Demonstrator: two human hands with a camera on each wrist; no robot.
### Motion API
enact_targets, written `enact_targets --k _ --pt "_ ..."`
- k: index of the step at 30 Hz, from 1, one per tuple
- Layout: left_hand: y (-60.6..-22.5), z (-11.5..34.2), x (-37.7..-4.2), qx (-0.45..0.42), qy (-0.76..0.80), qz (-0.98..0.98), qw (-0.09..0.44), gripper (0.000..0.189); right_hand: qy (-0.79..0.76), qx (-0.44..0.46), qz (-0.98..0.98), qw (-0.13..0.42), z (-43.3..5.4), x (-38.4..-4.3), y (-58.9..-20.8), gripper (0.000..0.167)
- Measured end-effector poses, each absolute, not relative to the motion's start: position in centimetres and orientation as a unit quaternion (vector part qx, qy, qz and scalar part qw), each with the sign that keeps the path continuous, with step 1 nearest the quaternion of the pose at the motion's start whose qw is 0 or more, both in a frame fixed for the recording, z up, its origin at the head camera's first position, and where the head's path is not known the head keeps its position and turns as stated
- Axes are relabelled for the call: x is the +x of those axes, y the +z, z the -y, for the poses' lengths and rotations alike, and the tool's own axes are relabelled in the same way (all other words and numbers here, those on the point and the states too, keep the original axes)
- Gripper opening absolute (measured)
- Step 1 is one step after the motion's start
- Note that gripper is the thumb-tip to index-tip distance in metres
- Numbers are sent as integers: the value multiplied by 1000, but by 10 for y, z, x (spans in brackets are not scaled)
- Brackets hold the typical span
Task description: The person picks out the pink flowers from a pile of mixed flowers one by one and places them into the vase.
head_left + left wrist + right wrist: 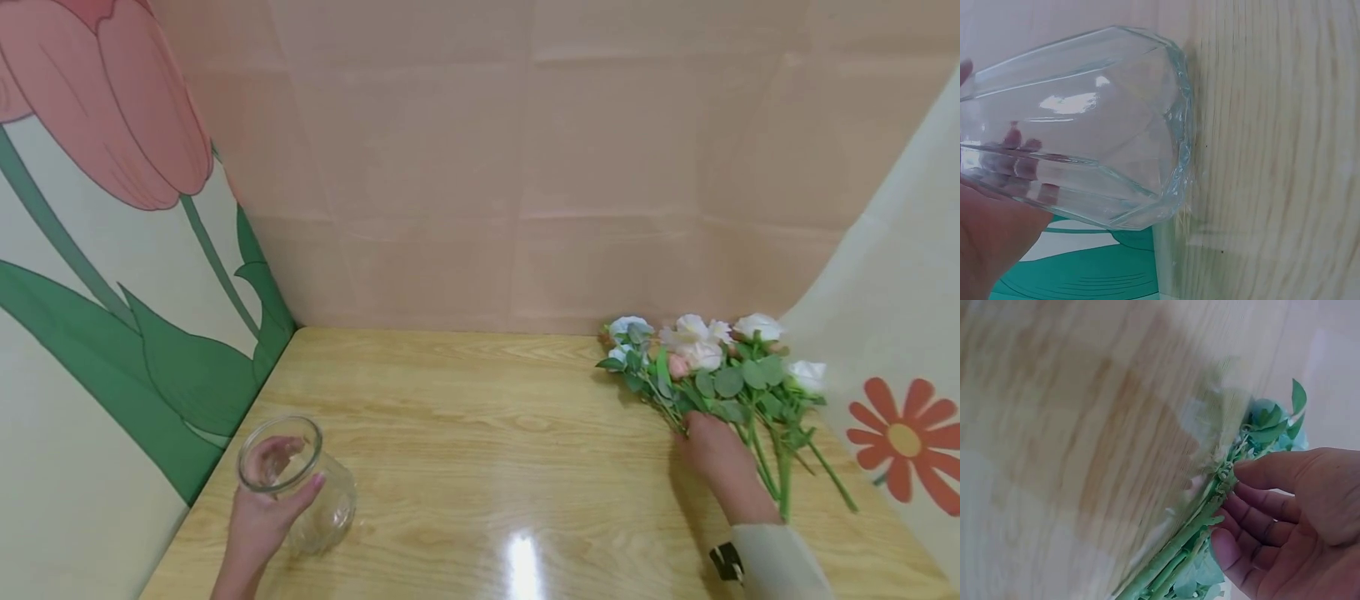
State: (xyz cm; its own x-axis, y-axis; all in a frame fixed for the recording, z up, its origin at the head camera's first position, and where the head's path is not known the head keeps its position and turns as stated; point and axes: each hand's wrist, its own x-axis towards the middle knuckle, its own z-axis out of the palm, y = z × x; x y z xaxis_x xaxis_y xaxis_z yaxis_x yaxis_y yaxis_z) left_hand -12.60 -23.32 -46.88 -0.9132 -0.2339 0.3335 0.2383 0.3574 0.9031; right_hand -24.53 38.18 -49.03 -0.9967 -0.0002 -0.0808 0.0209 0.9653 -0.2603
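Observation:
On the left, my left hand (pixel 257 523) grips a clear glass vase (pixel 332 507) near its rim, thumb on one side and fingers on the other. In the left wrist view the faceted vase (pixel 1116 119) has its base at the wood surface; whether it touches or hovers just above, I cannot tell. Across the table, my right hand (pixel 722 457) is at a bunch of artificial flowers (pixel 697 343) with white, pale blue and pink heads. Seen from the right wrist, thumb and curled fingers pinch green flower stems (pixel 1188 540) close to the leaves.
The wooden table (pixel 480 433) has a peach cloth (pixel 510 167) behind it. A tulip-printed panel (pixel 150 250) borders the left side, and a white cloth (pixel 892 317) with a red flower print borders the right. Other stems (pixel 783 479) lie beside the right forearm.

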Motion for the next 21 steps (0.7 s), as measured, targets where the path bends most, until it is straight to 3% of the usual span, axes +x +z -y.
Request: enact_targets --k 6,21 --pt "-471 234 -128 0 -575 788 219 64 -147 33 -987 58 -381 -247 -487 21" --pt "-471 217 -134 -13 -583 786 203 63 -127 -1 -991 28 -375 -250 -481 25"
